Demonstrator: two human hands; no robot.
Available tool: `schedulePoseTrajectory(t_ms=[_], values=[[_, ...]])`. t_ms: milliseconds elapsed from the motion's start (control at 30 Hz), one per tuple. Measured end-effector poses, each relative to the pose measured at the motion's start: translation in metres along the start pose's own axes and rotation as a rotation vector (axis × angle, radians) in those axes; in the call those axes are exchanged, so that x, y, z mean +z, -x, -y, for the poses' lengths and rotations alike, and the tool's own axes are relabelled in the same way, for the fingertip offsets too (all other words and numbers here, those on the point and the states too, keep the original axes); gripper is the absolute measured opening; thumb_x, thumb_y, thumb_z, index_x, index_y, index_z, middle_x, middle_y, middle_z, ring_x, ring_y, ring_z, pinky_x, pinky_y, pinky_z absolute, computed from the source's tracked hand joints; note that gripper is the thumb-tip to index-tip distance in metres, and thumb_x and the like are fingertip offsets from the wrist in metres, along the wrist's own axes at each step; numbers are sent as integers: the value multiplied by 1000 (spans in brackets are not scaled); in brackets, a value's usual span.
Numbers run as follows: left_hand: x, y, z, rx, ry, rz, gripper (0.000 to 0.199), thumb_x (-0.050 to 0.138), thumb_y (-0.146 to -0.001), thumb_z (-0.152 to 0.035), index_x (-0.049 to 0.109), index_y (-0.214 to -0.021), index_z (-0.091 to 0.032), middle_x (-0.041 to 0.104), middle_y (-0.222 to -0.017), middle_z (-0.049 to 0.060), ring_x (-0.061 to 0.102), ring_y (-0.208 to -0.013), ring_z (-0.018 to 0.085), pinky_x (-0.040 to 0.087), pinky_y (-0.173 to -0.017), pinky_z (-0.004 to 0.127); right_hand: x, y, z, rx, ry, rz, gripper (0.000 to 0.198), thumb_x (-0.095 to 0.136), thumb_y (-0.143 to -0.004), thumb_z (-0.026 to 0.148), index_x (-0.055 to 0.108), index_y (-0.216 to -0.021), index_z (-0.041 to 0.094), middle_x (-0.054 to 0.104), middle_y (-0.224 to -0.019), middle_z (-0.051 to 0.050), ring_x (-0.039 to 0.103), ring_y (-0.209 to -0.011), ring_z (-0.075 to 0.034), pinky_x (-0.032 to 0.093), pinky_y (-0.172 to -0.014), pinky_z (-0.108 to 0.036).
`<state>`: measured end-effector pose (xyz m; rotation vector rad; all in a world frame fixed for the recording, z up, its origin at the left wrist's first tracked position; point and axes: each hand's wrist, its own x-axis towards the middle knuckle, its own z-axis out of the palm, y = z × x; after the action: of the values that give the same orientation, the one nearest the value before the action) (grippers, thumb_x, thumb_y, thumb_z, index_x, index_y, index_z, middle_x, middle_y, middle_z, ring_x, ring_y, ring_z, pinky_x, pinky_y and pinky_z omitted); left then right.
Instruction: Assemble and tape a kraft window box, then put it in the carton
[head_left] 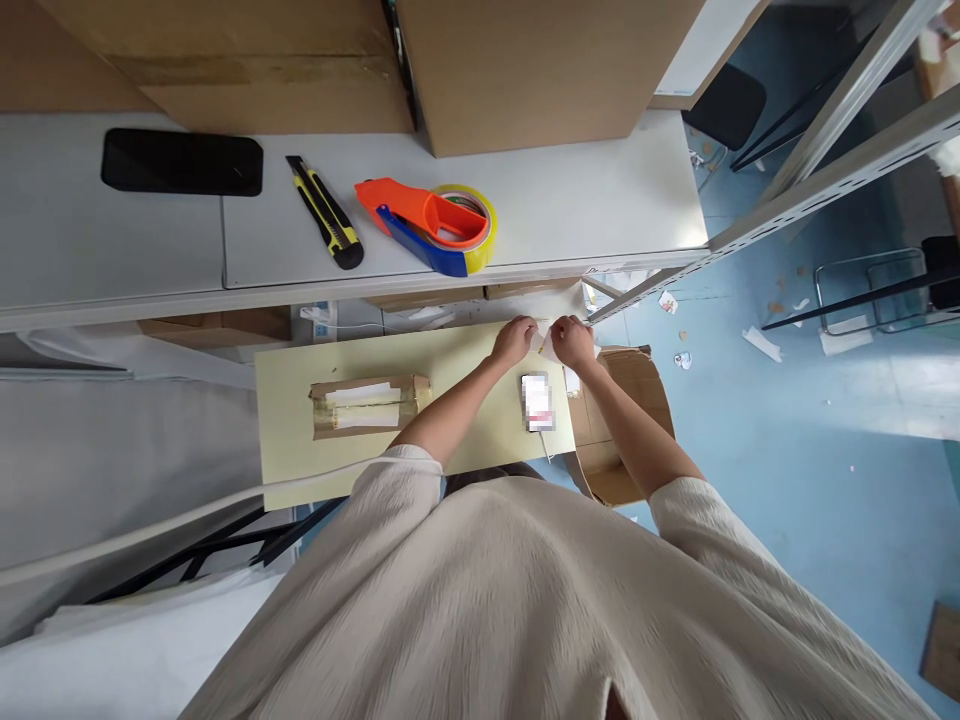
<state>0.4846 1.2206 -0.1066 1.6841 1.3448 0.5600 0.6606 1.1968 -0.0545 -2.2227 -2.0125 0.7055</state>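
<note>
A white worktop (585, 200) runs across the upper part of the view, its front edge a long pale line and its right end cut square above the floor. Large brown cardboard boxes (525, 70) stand along its back edge. A blue floor (825, 470) fills the right side, scattered with scraps of paper and small bits of cardboard, with a bright patch of light towards the right edge. Grey metal shelf rails (840, 170) slant across the upper right corner. A black chair (724, 105) stands beyond the worktop's far right corner.
</note>
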Motion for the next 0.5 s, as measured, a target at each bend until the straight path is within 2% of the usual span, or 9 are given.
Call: schedulePoseTrajectory(t_ms=[133,233,367,500], values=[[-1,-1,6,-79,63,-39,21,55,-109,-15,74,-101,-23,78,-98,7,70,-93,27,51,-89,36,4,-1,-17,70,-144,-24,29,44,-115,35,69,-111,22,79,-121,-22,71,-106,-38,53,-91,-44],[-2,-3,10,-97,89,-80,19,57,-109,-16,71,-99,-23,76,-93,6,69,-92,27,51,-90,36,4,1,-30,140,-200,-45,27,46,-114,38,68,-109,23,80,-117,-21,72,-104,-38,54,-88,-43],[-4,-8,11,-114,75,-98,19,56,-107,-16,73,-100,-22,78,-101,9,71,-100,28,55,-98,40,-3,6,-52,232,-233,-115,30,47,-113,44,69,-107,24,81,-114,-22,73,-102,-38,56,-89,-44],[-5,-4,5,-87,85,-132,24,58,-106,-21,77,-121,-22,78,-120,14,72,-120,32,56,-110,46,-9,11,-67,247,-334,-171,35,49,-109,52,69,-103,25,82,-112,-21,72,-104,-37,56,-92,-45]])
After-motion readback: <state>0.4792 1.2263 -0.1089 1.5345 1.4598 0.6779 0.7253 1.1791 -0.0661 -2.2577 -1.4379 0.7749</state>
